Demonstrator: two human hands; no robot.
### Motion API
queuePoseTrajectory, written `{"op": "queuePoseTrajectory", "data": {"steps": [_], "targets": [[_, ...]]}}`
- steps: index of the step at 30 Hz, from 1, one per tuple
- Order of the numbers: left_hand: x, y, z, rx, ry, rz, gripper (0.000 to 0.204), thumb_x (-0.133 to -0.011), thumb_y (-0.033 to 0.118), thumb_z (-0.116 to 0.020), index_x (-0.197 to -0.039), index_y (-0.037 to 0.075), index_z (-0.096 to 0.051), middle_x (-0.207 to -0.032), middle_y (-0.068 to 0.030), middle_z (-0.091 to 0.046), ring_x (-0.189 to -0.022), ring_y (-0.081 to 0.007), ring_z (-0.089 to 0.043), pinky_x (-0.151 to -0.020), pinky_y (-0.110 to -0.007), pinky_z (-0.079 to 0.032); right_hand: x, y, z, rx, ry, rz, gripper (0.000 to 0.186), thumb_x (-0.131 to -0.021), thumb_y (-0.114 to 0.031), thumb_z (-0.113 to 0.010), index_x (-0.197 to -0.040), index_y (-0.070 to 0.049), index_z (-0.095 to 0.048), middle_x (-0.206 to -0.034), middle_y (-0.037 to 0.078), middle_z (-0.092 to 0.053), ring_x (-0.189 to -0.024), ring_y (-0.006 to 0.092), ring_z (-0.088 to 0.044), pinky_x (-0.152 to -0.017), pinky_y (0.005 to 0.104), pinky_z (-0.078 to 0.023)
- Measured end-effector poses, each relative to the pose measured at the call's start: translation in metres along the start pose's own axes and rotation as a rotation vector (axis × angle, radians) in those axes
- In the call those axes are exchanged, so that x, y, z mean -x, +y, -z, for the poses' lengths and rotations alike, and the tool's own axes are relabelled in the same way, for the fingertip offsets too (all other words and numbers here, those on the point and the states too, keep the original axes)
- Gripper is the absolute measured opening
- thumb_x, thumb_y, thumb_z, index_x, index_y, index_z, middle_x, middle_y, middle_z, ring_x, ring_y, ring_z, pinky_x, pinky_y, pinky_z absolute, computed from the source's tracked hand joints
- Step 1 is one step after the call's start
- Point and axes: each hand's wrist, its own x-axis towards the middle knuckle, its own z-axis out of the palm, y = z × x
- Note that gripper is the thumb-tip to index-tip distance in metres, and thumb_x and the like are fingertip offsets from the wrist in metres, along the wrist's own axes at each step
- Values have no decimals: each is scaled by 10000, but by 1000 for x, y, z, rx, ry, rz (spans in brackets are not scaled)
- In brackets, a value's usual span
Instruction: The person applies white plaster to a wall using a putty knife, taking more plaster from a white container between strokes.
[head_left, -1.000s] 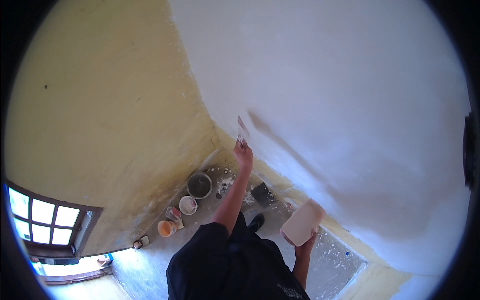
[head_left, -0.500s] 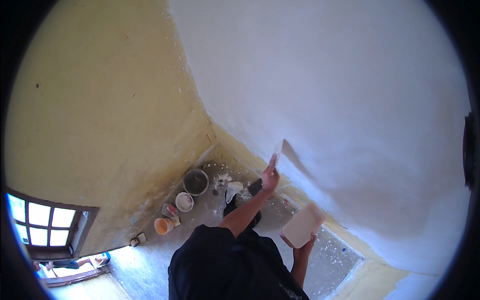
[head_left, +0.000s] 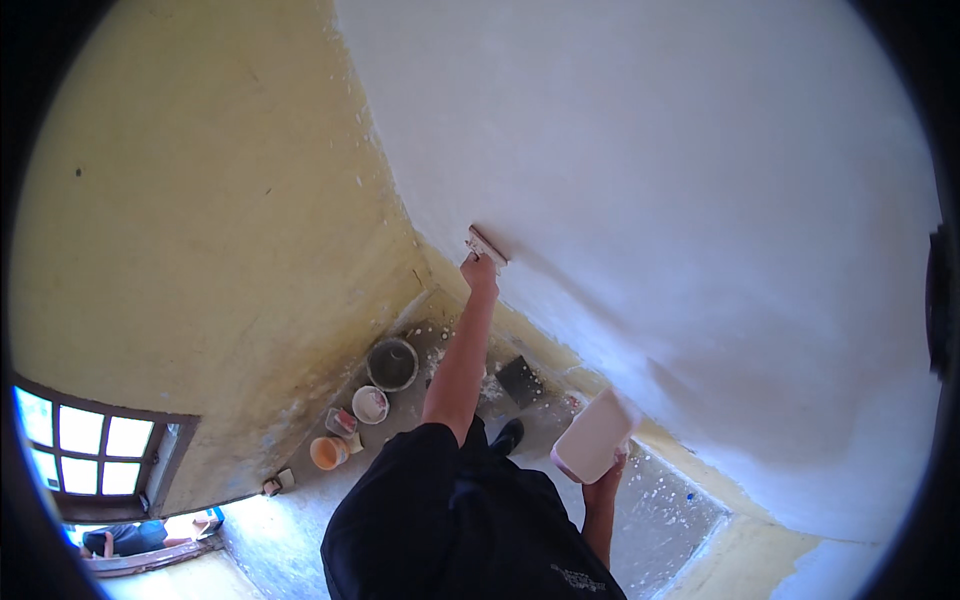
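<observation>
Currently: scraper up at the white wall, board held low

Left hand (head_left: 480, 268): fingers closed around a wide scraper (head_left: 487, 246), arm stretched out. Scraper lies near the corner, its long edge towards the white wall (head_left: 650, 150); it looks to be touching, though the contact line is too small to confirm. Judgement: keep the wrist firm, tilt the blade slightly, and press equally along its whole edge, so neither end digs a line.

Right hand (head_left: 608, 472): gripping a pale rectangular board (head_left: 596, 436) by its lower end, well apart from the scraper. Cannot tell how much paste, if any, lies on it. Judgement: best held level and close under the stroke, to catch drips.

Further out: a greyer band runs down and right from the scraper across the white wall; wet coat or shadow, cannot tell. Yellow wall (head_left: 220, 200) meets it at the left; slow down near that join. On the floor (head_left: 650, 520), a dark bucket (head_left: 391, 366), a white bucket (head_left: 355, 408) and an orange bucket (head_left: 342, 451) stand beside the yellow wall. Mind the footing there.
</observation>
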Motion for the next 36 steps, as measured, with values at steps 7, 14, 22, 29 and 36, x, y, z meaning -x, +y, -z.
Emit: {"op": "queuePoseTrajectory", "data": {"steps": [7, 14, 22, 29, 36], "targets": [[102, 74, -22, -12, -95, -343, 202, -874, -11, -506, -1010, -55, -649, -756, -89, -657, -656, -135, -573, -596, -314, -443, -7, 6, 21, 396, -79, 195, 437, -969, -380, -433, -1282, -74, -437, -1227, 87, -537, -1137, 231, -550, -954, 386, -463], [186, 80, -34, -328, -106, -592, 358, -873, -27, -499, -1220, -15, -585, -848, -265, -647, -688, -351, -636, -602, -386, -483, -11, -11, -11, 621, -144, 213, 424, -976, -377, -399, -1265, -71, -456, -1209, 77, -560, -1133, 224, -554, -970, 382, -452], [172, 28, 7, -334, -152, -755, 306, -882, 1, -533, -1181, -22, -596, -798, -252, -644, -677, -379, -640, -588, -391, -492, -20, -3, 9, 104, -28, 70, 458, -964, -406, -389, -1273, -75, -459, -1230, 82, -558, -1142, 238, -553, -974, 402, -453], [135, 10, -30, -399, 55, -577, 374, -890, 6, -512, -1262, -24, -545, -833, -261, -651, -563, -340, -568, -538, -391, -455, -3, -6, 14, 22, 89, 75, 457, -962, -401, -381, -1276, -78, -458, -1222, 78, -559, -1140, 234, -555, -963, 406, -460], [219, -49, -54, -306, -105, -767, 501, -849, -78, -448, -1341, 11, -475, -1318, -220, -510, -1190, -346, -512, -904, -405, -504, 3, -4, 22, -38, 110, 95, 442, -964, -394, -371, -1268, -84, -458, -1192, 78, -566, -1143, 237, -549, -969, 420, -454]]}}
